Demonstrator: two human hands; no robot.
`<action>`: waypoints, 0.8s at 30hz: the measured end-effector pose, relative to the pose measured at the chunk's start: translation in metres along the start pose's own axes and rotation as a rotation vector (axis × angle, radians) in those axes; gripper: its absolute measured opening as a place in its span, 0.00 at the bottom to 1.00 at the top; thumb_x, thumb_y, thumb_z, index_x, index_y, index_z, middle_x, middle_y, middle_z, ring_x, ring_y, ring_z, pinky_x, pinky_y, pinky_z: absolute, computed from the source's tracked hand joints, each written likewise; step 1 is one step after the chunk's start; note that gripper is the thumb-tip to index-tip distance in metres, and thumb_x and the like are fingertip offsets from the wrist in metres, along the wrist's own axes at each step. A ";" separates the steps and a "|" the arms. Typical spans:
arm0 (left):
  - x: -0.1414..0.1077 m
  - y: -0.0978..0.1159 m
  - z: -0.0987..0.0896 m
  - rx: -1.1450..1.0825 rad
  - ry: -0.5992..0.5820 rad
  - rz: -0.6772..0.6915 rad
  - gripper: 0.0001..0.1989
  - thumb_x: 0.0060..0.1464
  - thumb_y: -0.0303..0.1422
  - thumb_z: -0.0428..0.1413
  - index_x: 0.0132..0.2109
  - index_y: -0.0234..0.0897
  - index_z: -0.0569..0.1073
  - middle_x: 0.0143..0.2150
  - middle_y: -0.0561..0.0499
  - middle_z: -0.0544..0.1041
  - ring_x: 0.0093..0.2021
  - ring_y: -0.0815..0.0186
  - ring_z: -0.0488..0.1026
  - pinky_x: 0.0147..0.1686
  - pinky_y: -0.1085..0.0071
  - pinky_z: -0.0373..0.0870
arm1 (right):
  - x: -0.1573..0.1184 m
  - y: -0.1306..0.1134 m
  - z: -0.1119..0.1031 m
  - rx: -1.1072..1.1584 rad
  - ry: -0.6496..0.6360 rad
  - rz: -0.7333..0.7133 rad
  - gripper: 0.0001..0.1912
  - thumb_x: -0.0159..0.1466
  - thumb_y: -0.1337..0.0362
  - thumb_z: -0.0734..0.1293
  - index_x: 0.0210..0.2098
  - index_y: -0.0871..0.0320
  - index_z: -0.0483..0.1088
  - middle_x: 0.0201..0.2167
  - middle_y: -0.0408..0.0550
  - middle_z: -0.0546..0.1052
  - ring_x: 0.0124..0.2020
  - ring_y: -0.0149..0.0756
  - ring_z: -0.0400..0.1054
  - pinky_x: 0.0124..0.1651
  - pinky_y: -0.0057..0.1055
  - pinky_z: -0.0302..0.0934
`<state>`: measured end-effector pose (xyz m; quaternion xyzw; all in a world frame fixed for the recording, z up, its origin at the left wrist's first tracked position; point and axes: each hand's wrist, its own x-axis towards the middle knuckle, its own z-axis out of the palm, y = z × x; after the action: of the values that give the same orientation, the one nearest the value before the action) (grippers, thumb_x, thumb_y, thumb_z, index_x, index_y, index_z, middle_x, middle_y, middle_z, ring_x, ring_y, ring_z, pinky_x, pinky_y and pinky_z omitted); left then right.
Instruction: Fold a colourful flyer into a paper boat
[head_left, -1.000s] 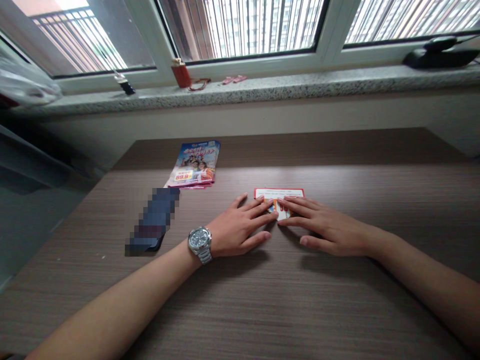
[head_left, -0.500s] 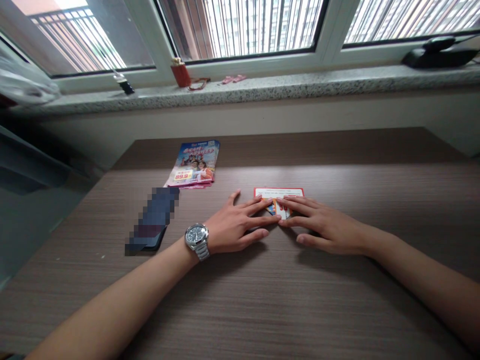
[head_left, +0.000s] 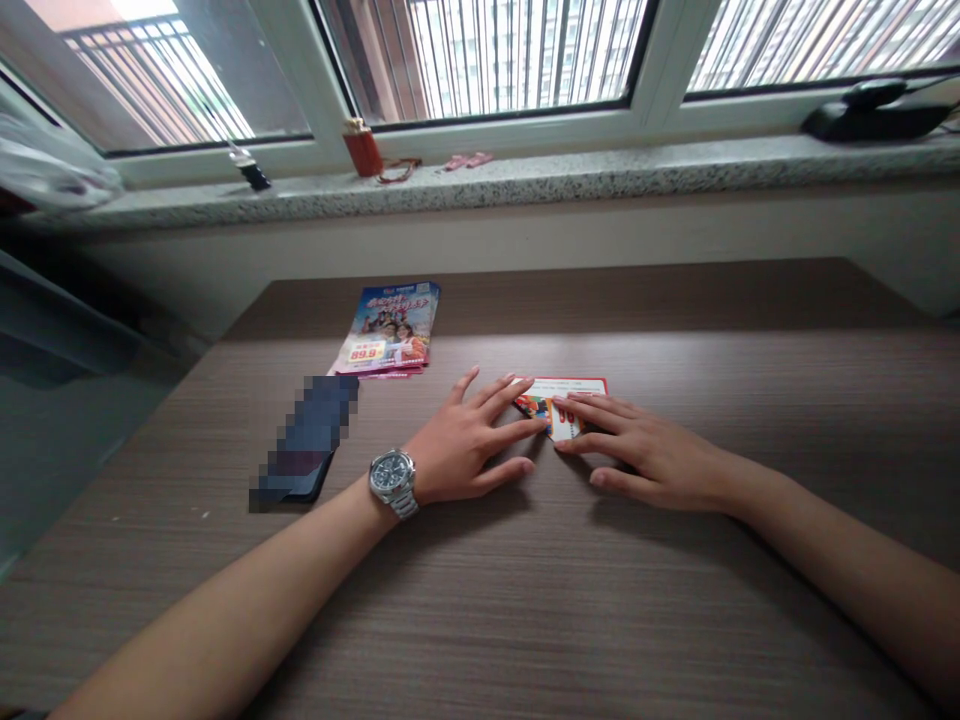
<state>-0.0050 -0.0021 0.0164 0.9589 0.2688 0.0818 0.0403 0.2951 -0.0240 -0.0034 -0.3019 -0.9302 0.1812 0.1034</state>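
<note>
1. Biggest change from half a second back: our left hand (head_left: 465, 440) has slid back a little, so its fingertips no longer meet our right hand's in the middle. That opens up a bright, multicoloured corner of the folded red-bordered leaflet (head_left: 559, 395).
2. Left fingers (head_left: 502, 405) are fanned wide, tips right at the leaflet's left edge. We can't really tell if they're pressing, but nothing's being pinched.
3. Right fingers (head_left: 600, 412) are spread a bit less and lie flat over the leaflet's right part, also no pinch.
4. The leaflet sits flat on the wood-grain desk (head_left: 600, 610), between our hands.
5. Off to the left are a glossy flyer (head_left: 386, 330) marked 89.9 and a pixelated phone (head_left: 304, 440), just beside our steel wristwatch (head_left: 392, 482).
</note>
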 end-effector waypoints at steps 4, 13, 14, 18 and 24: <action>0.001 0.000 0.000 -0.009 -0.011 0.059 0.24 0.66 0.47 0.49 0.66 0.52 0.64 0.73 0.49 0.56 0.71 0.53 0.55 0.71 0.45 0.39 | -0.001 -0.001 0.001 -0.011 0.013 0.026 0.25 0.69 0.51 0.63 0.64 0.47 0.67 0.74 0.49 0.50 0.73 0.52 0.45 0.71 0.57 0.43; 0.001 0.001 0.005 -0.013 -0.027 0.009 0.23 0.67 0.46 0.49 0.67 0.55 0.64 0.72 0.52 0.58 0.71 0.54 0.53 0.71 0.45 0.40 | 0.000 0.000 0.003 -0.030 0.016 0.009 0.28 0.67 0.49 0.66 0.64 0.48 0.67 0.74 0.51 0.49 0.73 0.53 0.44 0.70 0.57 0.44; 0.002 0.001 0.006 -0.008 -0.022 -0.006 0.22 0.68 0.45 0.48 0.66 0.57 0.64 0.72 0.52 0.58 0.71 0.54 0.52 0.71 0.44 0.40 | -0.001 0.000 0.003 -0.023 0.021 0.007 0.28 0.67 0.49 0.66 0.64 0.48 0.66 0.74 0.51 0.50 0.73 0.54 0.45 0.70 0.57 0.44; 0.004 -0.001 0.007 0.005 0.007 -0.042 0.19 0.69 0.41 0.47 0.64 0.61 0.67 0.72 0.54 0.57 0.72 0.54 0.51 0.71 0.42 0.39 | -0.001 -0.001 0.002 -0.019 0.021 0.002 0.29 0.66 0.49 0.67 0.64 0.47 0.66 0.74 0.50 0.49 0.73 0.54 0.45 0.70 0.58 0.44; 0.004 -0.005 0.002 0.001 0.041 -0.110 0.18 0.69 0.40 0.47 0.62 0.60 0.70 0.73 0.56 0.55 0.72 0.53 0.51 0.70 0.41 0.41 | -0.001 -0.003 0.001 -0.003 0.033 0.007 0.29 0.66 0.49 0.67 0.65 0.47 0.66 0.74 0.50 0.50 0.72 0.54 0.46 0.70 0.58 0.44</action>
<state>-0.0042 0.0043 0.0140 0.9407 0.3220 0.0991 0.0390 0.2941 -0.0269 -0.0031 -0.3085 -0.9276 0.1749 0.1177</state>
